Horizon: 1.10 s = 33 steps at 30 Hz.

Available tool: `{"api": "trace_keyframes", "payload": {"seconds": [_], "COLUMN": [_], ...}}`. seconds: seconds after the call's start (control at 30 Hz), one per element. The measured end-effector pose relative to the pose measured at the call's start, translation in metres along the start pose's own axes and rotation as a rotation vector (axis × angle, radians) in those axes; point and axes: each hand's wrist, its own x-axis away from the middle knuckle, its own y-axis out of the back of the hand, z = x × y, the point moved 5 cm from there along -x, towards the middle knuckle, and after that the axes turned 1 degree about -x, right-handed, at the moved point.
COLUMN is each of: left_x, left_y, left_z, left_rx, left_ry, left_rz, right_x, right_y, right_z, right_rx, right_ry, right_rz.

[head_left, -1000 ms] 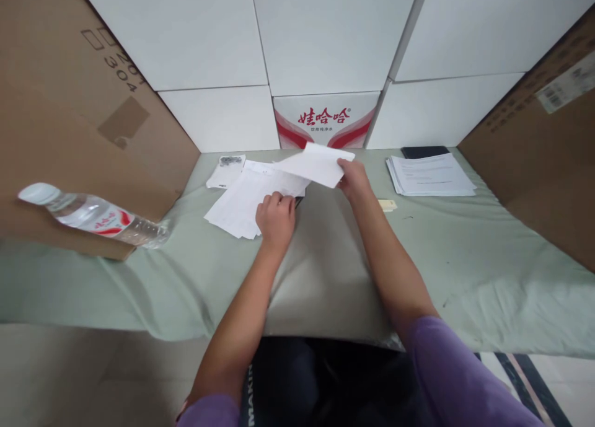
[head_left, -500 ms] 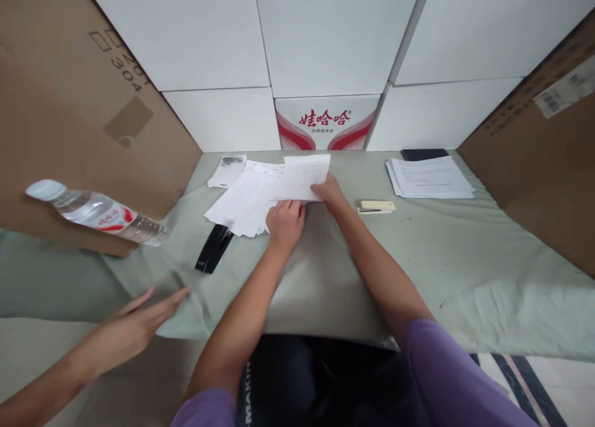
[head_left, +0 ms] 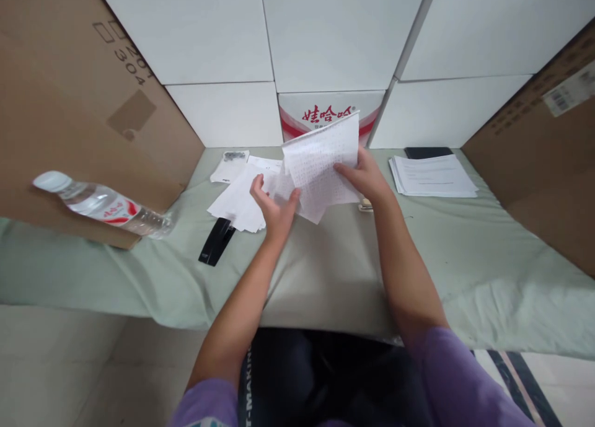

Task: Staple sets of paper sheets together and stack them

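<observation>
While two hands work above the worktop, the right hand grips one printed sheet, raised and tilted over the middle, and the left hand, fingers spread and curled, touches its lower left edge without closing on it. One fan of loose white papers lies beneath, one neat paper stack far right, one black stapler beside the fan, and one clear plastic bottle on its side at left. Half a second earlier the sheet lay flat on the fan, and another person's hand reached in at lower left; it is gone. Pale green cloth, wrinkled, covers the worktop.
</observation>
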Motion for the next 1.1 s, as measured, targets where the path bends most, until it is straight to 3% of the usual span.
{"api": "trace_keyframes", "payload": {"seconds": [0.13,0.23,0.37,0.47,0.57,0.77,0.9,1.0,1.1], "left_x": [0.001,0.009,0.012,0.008,0.004,0.007,0.008,0.007,0.005], "left_y": [-0.028,-0.039,-0.035,-0.026,-0.017,-0.014,-0.021,-0.023,-0.021], "left_z": [0.029,0.041,0.025,0.007,-0.001,-0.006,-0.005,-0.006,-0.008], "left_rx": [0.345,0.388,0.478,0.464,0.418,0.491,0.480,0.442,0.473], "left_ry": [0.203,0.293,0.123,0.033,0.067,0.110,0.103,0.071,0.048], "left_rz": [0.298,0.295,0.231,0.245,0.254,0.419,0.564,0.600,0.597], "right_x": [0.026,0.045,0.063,0.071,0.077,0.087,0.086,0.084,0.083], "right_y": [0.000,0.006,0.019,0.021,0.012,0.002,-0.001,0.001,0.003], "right_z": [0.003,-0.016,-0.046,-0.053,-0.042,-0.025,-0.044,-0.060,-0.064], "right_rx": [-0.018,-0.041,0.000,0.036,0.069,0.138,0.158,0.048,-0.002], "right_ry": [-0.011,-0.039,-0.062,-0.049,0.001,0.071,-0.003,-0.097,-0.066], "right_rz": [0.030,0.000,-0.043,-0.054,-0.004,0.036,0.067,0.023,-0.019]}}
